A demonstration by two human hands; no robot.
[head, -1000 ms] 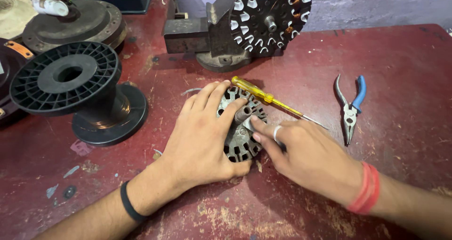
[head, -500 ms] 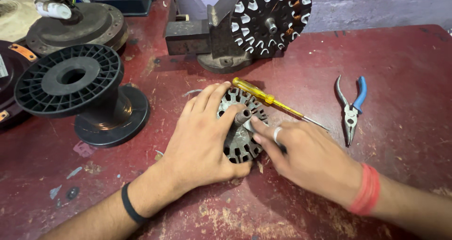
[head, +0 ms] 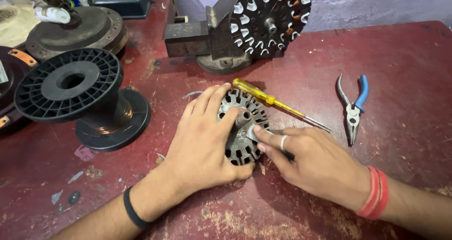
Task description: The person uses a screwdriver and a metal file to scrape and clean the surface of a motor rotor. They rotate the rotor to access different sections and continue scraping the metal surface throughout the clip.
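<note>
A round slotted metal stator core (head: 245, 127) with a short shaft at its centre lies flat on the dark red worktable (head: 400, 47). My left hand (head: 202, 141) wraps over the core's left side, fingers across its top and thumb under its near edge. My right hand (head: 310, 160), with a ring on one finger and red bands on the wrist, presses a small pale strip against the core's right side with its fingertips. A yellow-handled screwdriver (head: 273, 101) rests just behind the core.
A second slotted core (head: 268, 21) is clamped upright in a grey bench vise (head: 202, 37) at the back. An empty black plastic spool (head: 77, 94) stands to the left. Blue-handled pliers (head: 352, 108) lie to the right. Round metal parts (head: 80, 30) sit far left.
The view has shifted slightly to the left. Both hands stay on the core; my right fingertips have shifted a little along its right side.
</note>
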